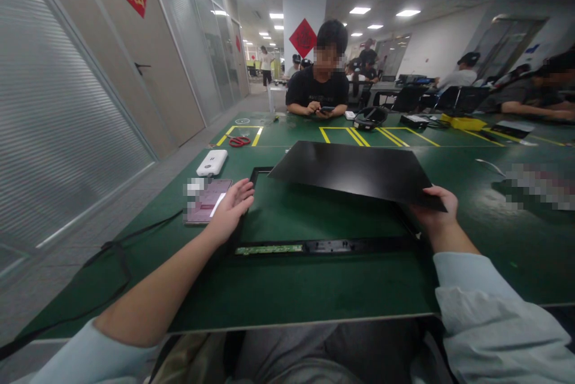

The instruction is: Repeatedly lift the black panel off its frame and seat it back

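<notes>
Panel (350,171), thin, flat and black, is pinched at its near right corner by the person's right hand (438,210). The thumb is on top, and the other fingers go under, where I cannot see them well. That hand is closed on the corner, and the panel slants away from it, to the left and the far side, above a black frame (363,245). I cannot tell if the panel's far left tip touches the frame. The frame lies flat on the green table (305,294), below the grip and to its left. A green strip (269,249) with tiny parts sits in the frame's near side, well to the left of the grip. The left hand (233,201) is open and holds nothing, by the frame's left side. Just left of it lies a flat pink gadget (204,207). Past that is a white box (212,162), then red scissors (239,141). Well beyond both hands, across the table, another person (317,87) holds a phone (326,109).
</notes>
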Available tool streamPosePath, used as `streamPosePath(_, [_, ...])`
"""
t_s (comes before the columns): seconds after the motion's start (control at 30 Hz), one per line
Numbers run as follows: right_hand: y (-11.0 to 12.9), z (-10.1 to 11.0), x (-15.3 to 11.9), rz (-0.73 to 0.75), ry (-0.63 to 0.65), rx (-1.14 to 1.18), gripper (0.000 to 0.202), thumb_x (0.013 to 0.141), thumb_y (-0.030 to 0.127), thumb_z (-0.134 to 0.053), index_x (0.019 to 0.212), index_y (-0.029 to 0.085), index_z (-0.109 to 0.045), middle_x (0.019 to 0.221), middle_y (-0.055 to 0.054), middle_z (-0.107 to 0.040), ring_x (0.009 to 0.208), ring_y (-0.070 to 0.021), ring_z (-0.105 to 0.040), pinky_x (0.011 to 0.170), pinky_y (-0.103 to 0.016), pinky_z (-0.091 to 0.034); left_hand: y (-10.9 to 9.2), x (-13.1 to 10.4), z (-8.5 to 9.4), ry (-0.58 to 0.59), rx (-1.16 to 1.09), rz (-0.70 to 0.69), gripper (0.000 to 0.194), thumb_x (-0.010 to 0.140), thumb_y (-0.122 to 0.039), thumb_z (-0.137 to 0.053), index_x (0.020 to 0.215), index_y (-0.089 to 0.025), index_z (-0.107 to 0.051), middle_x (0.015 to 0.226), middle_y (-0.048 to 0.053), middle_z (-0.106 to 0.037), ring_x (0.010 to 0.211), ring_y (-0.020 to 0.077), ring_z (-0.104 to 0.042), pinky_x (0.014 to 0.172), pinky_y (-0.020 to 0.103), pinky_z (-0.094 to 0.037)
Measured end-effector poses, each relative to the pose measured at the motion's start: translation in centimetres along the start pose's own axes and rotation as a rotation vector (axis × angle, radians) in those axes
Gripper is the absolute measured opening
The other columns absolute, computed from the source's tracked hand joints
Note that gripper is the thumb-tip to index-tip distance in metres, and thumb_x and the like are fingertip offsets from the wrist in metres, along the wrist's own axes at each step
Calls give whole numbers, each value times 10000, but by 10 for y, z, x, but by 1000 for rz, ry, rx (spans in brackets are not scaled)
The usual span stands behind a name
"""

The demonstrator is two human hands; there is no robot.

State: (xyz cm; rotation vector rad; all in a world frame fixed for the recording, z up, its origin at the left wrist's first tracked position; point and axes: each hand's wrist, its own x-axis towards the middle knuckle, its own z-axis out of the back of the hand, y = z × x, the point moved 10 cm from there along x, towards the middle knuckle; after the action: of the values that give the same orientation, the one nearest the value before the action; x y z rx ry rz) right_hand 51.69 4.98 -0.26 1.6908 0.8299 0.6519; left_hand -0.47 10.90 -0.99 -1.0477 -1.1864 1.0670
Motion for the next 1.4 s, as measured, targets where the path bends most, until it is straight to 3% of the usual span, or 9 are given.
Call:
streamPosePath(0.2, [3, -24, -13, -62, 229, 52, 417, 532, 228, -575, 949, 228, -601, 952, -106, -678, 895, -313, -688, 706, -459, -598, 5, -5, -1, -48, -250, 214, 566, 786, -299, -752, 1324, -174, -628, 1218, 146, -744, 1198, 293, -676, 1020, 412, -542])
streamPosePath(0.37, [0, -41, -25, -153, 319, 37, 491, 485, 189, -559, 974, 210, -596, 959, -103, -693, 864, -305, -696, 686, -455, -594, -4, -6, -17, 103, -253, 191, 526, 697, -313, -813, 1192, -168, -709, 1045, 99, -807, 1043, 301, -740, 868, 386, -609])
streamPosePath(0.53, [-13, -47, -29, -273, 366, -22, 554, 499, 161, -572, 1049, 211, -614, 937, -87, -713, 810, -279, -702, 643, -414, -584, 2, -7, -12, 58, -281, 254, 510, 653, -203, -809, 1151, -172, -700, 995, 77, -814, 868, 256, -771, 695, 316, -619])
streamPosePath(0.7, [-28, -44, -24, -333, 400, -71, 438, 614, 158, -624, 1050, 184, -661, 874, -77, -731, 757, -253, -714, 630, -353, -577, -2, -7, -9, 28, -300, 247, 458, 670, -188, -760, 1121, -171, -683, 966, 57, -804, 821, 234, -766, 625, 281, -589])
streamPosePath(0.87, [-29, -43, -16, -293, 378, -76, 434, 672, 138, -611, 1101, 154, -680, 920, -77, -746, 785, -209, -724, 712, -315, -589, -3, -10, -1, -54, -277, 264, 499, 640, -190, -739, 1121, -203, -608, 888, 11, -773, 766, 230, -749, 607, 305, -570])
streamPosePath(1.0, [-29, -32, -4, -245, 260, -60, 415, 667, 114, -619, 1080, 150, -634, 856, -85, -737, 729, -178, -701, 625, -262, -567, -2, -10, 7, -129, -278, 267, 526, 579, -181, -696, 1084, -220, -553, 826, -24, -726, 712, 223, -717, 566, 299, -529])
streamPosePath(1.1, [-28, -20, 3, -200, 159, -81, 588, 664, 89, -629, 1242, 164, -549, 758, -67, -727, 604, -154, -645, 494, -198, -484, -2, -11, 10, -148, -265, 271, 530, 561, -192, -684, 1071, -220, -541, 771, -41, -692, 680, 208, -689, 547, 278, -495])
streamPosePath(1.23, [-24, -14, 5, -132, 103, -194, 789, 675, 93, -655, 1436, 165, -459, 679, -34, -710, 433, -95, -487, 361, -135, -275, -2, -13, 7, -122, -227, 290, 534, 552, -216, -687, 1060, -229, -523, 745, -52, -675, 637, 205, -671, 524, 281, -475])
streamPosePath(1.4, [-21, -10, 5, -94, 54, -263, 781, 679, 124, -679, 1440, 133, -508, 643, -37, -694, 352, -66, -395, 341, -150, -232, -1, -12, 4, -89, -172, 296, 535, 547, -247, -681, 1049, -244, -496, 745, -52, -666, 643, 221, -678, 534, 300, -479])
